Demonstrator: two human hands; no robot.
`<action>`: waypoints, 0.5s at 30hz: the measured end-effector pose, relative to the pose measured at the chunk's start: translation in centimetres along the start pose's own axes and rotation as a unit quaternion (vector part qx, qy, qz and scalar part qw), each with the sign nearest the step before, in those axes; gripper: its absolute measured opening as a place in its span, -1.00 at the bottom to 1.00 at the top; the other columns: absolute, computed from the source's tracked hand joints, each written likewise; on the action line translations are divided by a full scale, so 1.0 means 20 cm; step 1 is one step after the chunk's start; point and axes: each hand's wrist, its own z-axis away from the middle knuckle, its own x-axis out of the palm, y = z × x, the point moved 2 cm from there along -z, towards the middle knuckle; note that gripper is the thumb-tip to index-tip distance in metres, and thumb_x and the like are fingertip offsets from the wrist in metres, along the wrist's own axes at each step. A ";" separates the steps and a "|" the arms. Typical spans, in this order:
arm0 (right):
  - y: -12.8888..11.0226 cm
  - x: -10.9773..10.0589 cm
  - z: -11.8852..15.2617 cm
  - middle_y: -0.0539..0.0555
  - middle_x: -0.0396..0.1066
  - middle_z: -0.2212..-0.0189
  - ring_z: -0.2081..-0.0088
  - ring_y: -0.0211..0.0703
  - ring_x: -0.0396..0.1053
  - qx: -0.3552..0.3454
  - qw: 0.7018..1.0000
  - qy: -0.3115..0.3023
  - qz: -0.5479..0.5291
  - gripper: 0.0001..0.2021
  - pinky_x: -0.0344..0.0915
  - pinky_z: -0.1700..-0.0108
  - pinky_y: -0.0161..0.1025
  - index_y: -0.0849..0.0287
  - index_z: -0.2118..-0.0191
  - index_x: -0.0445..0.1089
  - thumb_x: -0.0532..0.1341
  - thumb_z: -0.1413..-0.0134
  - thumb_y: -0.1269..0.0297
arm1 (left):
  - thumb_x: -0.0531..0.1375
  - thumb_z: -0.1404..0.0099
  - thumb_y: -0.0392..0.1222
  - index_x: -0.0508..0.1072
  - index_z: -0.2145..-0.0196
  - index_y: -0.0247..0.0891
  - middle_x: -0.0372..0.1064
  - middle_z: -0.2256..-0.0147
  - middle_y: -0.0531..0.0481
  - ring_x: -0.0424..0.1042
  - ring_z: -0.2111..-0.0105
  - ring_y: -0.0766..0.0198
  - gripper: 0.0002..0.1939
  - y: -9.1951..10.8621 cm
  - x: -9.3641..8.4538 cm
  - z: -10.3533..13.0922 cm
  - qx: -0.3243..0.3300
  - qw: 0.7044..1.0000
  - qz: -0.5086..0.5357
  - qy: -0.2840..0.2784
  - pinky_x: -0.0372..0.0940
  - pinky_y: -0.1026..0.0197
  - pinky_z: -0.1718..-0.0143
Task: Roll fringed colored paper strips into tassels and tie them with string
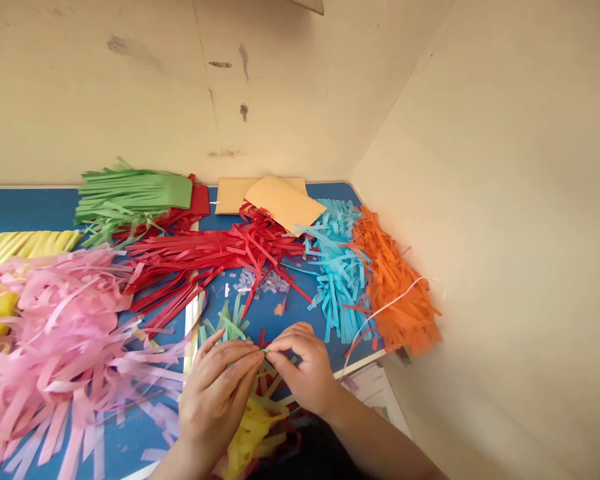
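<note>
My left hand [219, 387] and my right hand [304, 368] meet fingertip to fingertip above the table's near edge. Both are closed in a pinch on a small green paper strip [266, 351], mostly hidden by the fingers. Light green fringe strips [229, 323] show just behind my left hand. Below the hands hang yellow paper strips [253, 427], with some red ones among them. A red fringed tissue bundle [215, 247] lies beyond the hands, and small paper scraps [265, 280] are scattered in front of it.
Pink fringe [75, 300] covers the left of the blue table [300, 320], with yellow fringe [30, 245] behind. Green fringe [135, 190] and tan paper pieces [285, 203] lie at the back. Blue fringe [337, 267], orange fringe [397, 287] and white string [390, 303] are right, by the wall.
</note>
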 end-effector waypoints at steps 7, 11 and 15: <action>0.00 0.00 -0.01 0.00 0.54 0.45 0.37 -0.19 0.47 0.009 1.000 -0.005 0.002 -0.86 0.24 0.14 -0.17 0.09 0.39 0.47 0.22 -0.20 0.27 | 0.22 -0.26 -0.40 0.50 0.23 -0.12 0.56 0.32 0.08 0.54 0.29 0.29 -0.80 -0.01 0.00 0.00 -0.002 1.000 -0.002 0.006 0.28 -0.01 -0.11; 0.01 -0.01 -0.02 0.00 0.54 0.45 0.37 -0.19 0.47 0.007 1.000 -0.016 0.011 -0.86 0.23 0.12 -0.16 0.08 0.40 0.47 0.22 -0.19 0.28 | 0.22 -0.27 -0.35 0.49 0.24 -0.12 0.57 0.33 0.08 0.56 0.30 0.29 -0.85 -0.02 0.01 -0.02 -0.025 0.999 0.016 -0.014 0.32 0.05 -0.08; 0.02 0.06 0.01 -0.01 0.54 0.44 0.34 -0.20 0.48 0.012 0.998 -0.047 0.048 -0.85 0.23 0.05 -0.18 0.08 0.41 0.46 0.22 -0.19 0.26 | 0.17 -0.32 -0.05 0.45 0.36 -0.12 0.55 0.39 0.08 0.57 0.35 0.28 -0.85 -0.06 0.02 -0.02 -0.077 0.994 0.043 -0.065 0.43 0.28 0.23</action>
